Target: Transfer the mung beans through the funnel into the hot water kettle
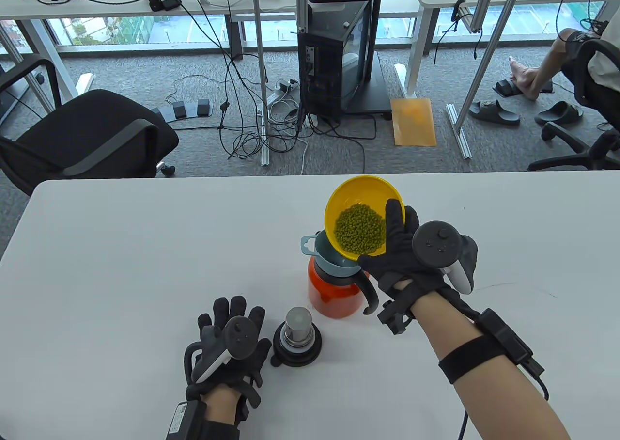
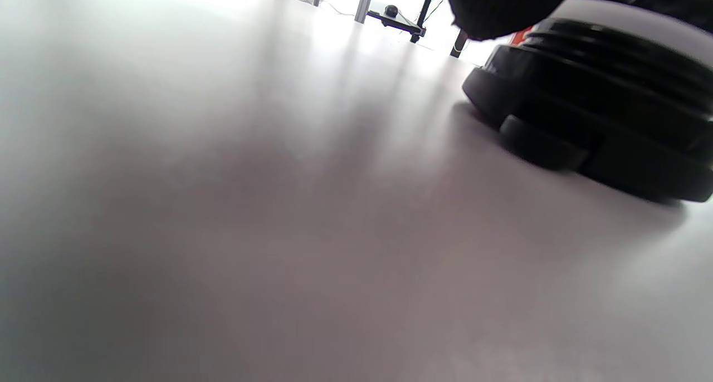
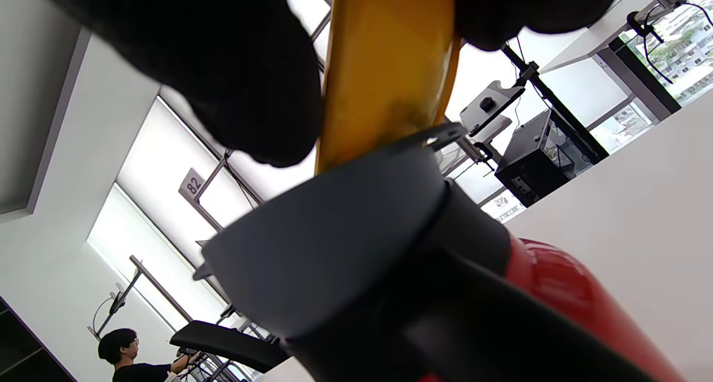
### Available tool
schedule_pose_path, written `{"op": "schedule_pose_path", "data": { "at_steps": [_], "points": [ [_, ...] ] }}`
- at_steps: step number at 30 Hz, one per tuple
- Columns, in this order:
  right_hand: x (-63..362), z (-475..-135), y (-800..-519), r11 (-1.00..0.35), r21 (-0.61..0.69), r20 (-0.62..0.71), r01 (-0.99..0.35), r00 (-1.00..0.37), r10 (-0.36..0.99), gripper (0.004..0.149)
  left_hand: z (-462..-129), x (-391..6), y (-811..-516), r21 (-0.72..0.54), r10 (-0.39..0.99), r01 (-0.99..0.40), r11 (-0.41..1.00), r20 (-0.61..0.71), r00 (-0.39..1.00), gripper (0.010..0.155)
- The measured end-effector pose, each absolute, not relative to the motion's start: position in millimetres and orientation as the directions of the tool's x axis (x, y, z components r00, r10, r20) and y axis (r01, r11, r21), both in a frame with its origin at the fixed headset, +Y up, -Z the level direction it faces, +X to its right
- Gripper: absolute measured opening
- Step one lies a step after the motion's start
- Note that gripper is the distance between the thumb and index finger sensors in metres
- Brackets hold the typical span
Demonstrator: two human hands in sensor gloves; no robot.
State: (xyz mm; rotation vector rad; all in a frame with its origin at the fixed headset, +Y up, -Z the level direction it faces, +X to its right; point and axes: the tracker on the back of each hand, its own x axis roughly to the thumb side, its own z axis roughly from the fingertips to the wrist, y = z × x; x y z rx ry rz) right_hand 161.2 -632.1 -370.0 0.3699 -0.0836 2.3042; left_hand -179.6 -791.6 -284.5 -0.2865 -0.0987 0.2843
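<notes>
My right hand (image 1: 395,246) grips the rim of a yellow bowl (image 1: 361,195) of green mung beans (image 1: 360,231) and holds it tilted over a grey funnel (image 1: 329,258). The funnel sits in the mouth of the orange-red kettle (image 1: 332,297), which stands on the white table (image 1: 145,246). In the right wrist view the bowl (image 3: 390,70) leans over the funnel (image 3: 334,231) above the kettle (image 3: 557,293). My left hand (image 1: 232,333) rests flat on the table with fingers spread, beside the kettle's black and silver lid (image 1: 296,336). The lid also shows in the left wrist view (image 2: 601,114).
The table's far edge runs just behind the bowl. Beyond it are a black office chair (image 1: 82,139), cables and a computer tower (image 1: 334,57) on the floor.
</notes>
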Motion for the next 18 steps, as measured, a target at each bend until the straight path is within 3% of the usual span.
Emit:
{"op": "schedule_pose_path", "data": {
  "at_steps": [12,18],
  "points": [
    [149,-360,-626,-0.823,-0.078,0.445,-0.563,-0.758,0.476,0.112,-284,-180,-792,-0.299,0.299,-0.27,0.915,0.054,0.953,0.072],
    [145,-356,-625,-0.843,-0.124,0.462,-0.523,-0.783,0.418,0.112,-284,-180,-792,-0.298,0.301,-0.271,0.915,0.057,0.952,0.072]
  ]
}}
